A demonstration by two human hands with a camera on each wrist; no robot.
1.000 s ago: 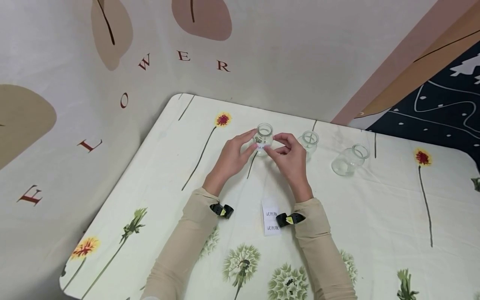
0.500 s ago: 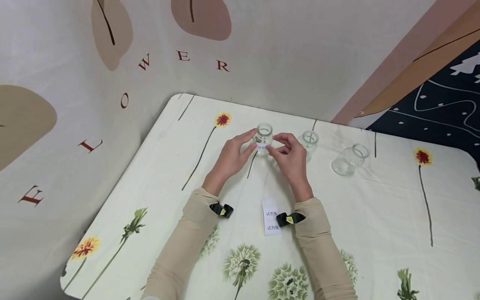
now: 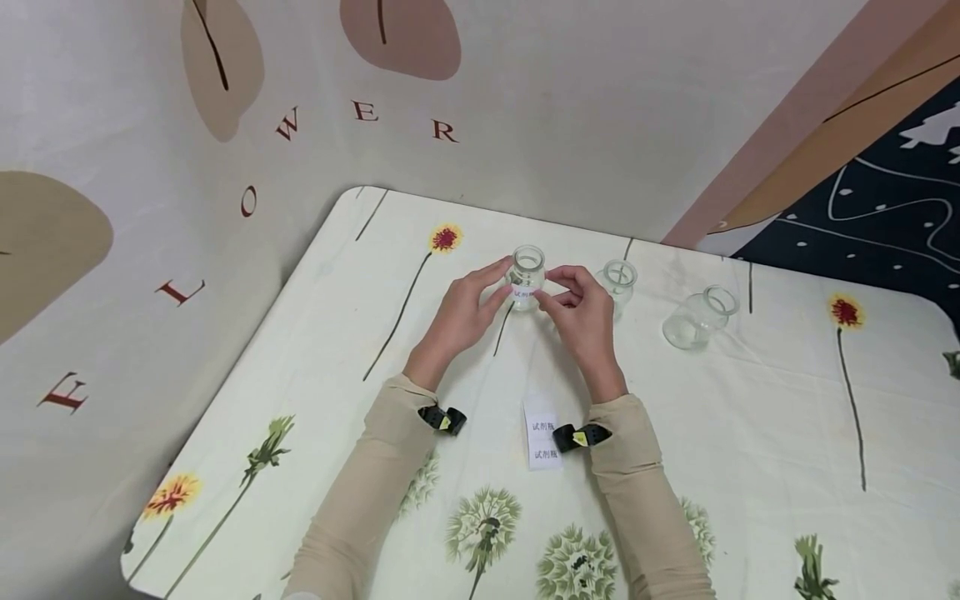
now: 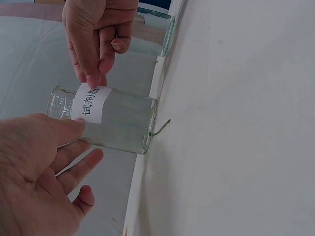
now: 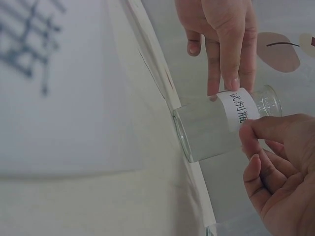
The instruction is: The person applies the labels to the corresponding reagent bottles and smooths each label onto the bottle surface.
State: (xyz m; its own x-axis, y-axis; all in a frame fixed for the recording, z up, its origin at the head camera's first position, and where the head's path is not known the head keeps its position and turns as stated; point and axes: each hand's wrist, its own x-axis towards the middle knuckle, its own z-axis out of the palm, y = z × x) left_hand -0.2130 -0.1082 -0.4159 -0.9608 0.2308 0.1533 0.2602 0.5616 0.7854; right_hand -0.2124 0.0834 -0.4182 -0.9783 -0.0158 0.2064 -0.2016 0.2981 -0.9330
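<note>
A clear glass bottle [image 3: 528, 260] stands upright on the table, a white label [image 3: 522, 292] with dark printed characters across its front. My left hand [image 3: 467, 310] holds it from the left, thumb at the label's left end and fingers round the side and back. On the other side, my right hand [image 3: 583, 312] has its thumb at the label's right end, with the index finger close behind, pinching that end against the glass. In the right wrist view the label [image 5: 237, 109] lies along the bottle's curve below the neck.
Two more glass bottles are to the right: one upright [image 3: 619, 287] just behind my right hand, another tilted or lying [image 3: 693, 321] farther right. A backing sheet [image 3: 542, 442] with printed labels lies near my right wrist. A patterned curtain [image 3: 562, 167] rises behind the table.
My right thumb has shifted slightly rightward along the label, so more of its print shows. The bottle and left hand stay practically in place.
</note>
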